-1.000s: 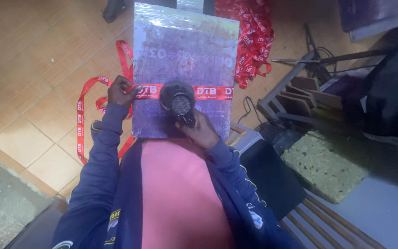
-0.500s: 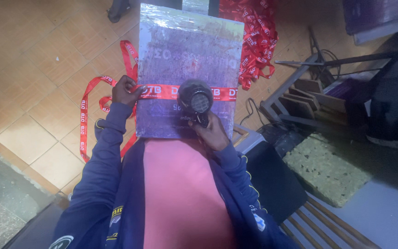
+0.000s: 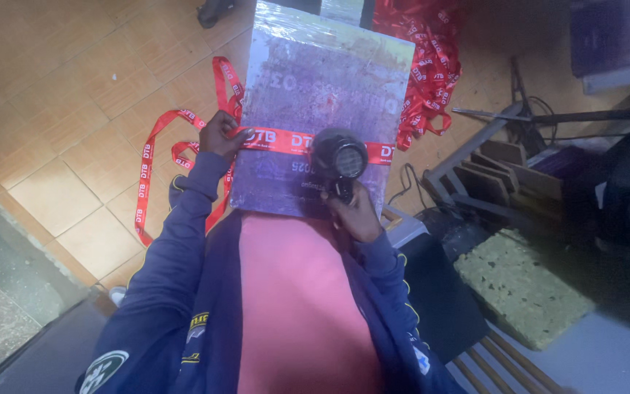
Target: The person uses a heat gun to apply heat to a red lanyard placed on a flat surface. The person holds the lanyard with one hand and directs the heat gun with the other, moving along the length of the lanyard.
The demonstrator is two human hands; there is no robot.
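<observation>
Gripping black hair dryer point(image 3: 339, 157), right hand point(image 3: 355, 211); left hand point(image 3: 219, 135) pinching red ribbon point(image 3: 286, 139) against foil-wrapped board point(image 3: 315, 80).

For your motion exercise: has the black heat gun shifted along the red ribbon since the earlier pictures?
Yes. The black heat gun in the right hand has moved rightward along the red ribbon, toward the purple board's right edge.

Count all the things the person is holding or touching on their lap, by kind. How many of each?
Purple printed board, on the lap: 1
Red ribbon across the board, pressed by the left hand: 1
Black hair dryer, held in the right hand: 1
Total: 3 things
</observation>
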